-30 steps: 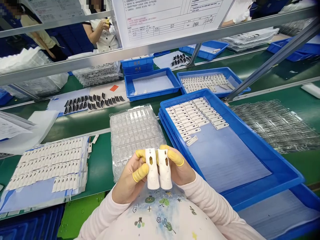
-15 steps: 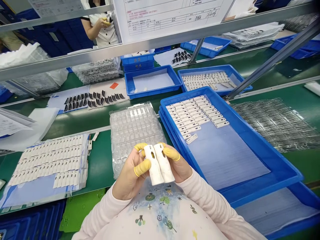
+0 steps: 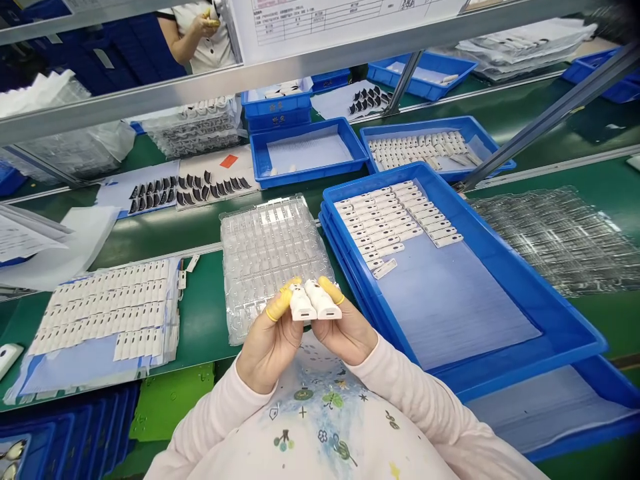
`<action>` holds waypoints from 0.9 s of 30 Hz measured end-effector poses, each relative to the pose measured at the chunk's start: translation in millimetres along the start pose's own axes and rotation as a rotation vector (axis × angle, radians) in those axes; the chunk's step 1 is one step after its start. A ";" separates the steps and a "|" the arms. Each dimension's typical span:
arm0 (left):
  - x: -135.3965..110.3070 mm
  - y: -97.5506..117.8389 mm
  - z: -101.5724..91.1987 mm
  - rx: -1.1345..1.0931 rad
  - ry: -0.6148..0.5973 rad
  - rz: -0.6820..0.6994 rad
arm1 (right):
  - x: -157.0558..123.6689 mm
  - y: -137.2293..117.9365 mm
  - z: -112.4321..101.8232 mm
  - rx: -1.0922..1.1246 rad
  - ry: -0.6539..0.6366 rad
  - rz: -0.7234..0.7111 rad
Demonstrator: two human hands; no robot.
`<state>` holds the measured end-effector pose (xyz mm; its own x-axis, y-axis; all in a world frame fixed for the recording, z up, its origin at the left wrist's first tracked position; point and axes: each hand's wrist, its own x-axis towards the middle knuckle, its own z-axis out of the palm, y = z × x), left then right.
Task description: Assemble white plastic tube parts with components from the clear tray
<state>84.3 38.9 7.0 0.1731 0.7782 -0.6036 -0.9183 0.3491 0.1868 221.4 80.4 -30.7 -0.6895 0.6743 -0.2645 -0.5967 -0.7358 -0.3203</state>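
Observation:
Two white plastic housings are held side by side in front of my chest, their slotted ends facing me. My left hand [image 3: 273,333] is closed on the left white plastic housing [image 3: 303,305], its thumb along the side. My right hand [image 3: 345,327] grips the right white plastic housing [image 3: 323,301]. Yellow finger cots cover some fingertips on both hands. Just beyond the hands lies a clear plastic blister tray [image 3: 273,247]. To the right, a blue tray [image 3: 540,303] lined with a pale sheet holds rows of similar white parts [image 3: 380,217].
White parts [image 3: 105,300] stand in rows on a stack at left. Black curved pieces [image 3: 190,190] lie on sheets behind. Blue trays [image 3: 305,177] line the back. A metal frame bar [image 3: 125,97] crosses above. Clear trays [image 3: 555,240] lie right. A co-worker's hand [image 3: 205,25] shows behind.
Both hands have tilted the two housings, so their slotted ends now face me instead of their long holed faces. The view has shifted slightly.

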 end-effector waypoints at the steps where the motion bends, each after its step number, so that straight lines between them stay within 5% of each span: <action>1: 0.5 -0.5 -2.6 -0.004 -0.011 -0.006 | -0.5 0.0 -1.4 0.023 0.003 0.004; 8: 0.3 -6.1 -7.2 0.021 -0.020 -0.020 | -6.5 5.7 -6.1 0.158 0.068 0.064; 14: 9.4 -14.8 -20.5 0.241 -0.076 0.117 | -5.5 0.4 -27.5 -0.253 0.132 -0.156; 19: 67.1 -18.4 -74.9 0.713 0.029 0.399 | 10.2 -22.3 -88.9 -1.122 0.425 -0.384; 27: 162.9 -43.6 -143.3 1.172 0.109 0.440 | 30.3 -15.3 -171.5 -1.639 0.556 -0.240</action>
<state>101.5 75.7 -210.5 -0.1485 0.9189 -0.3654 -0.0131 0.3676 0.9299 280.0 122.8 -189.9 -0.2352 0.9470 -0.2187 0.5826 -0.0427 -0.8116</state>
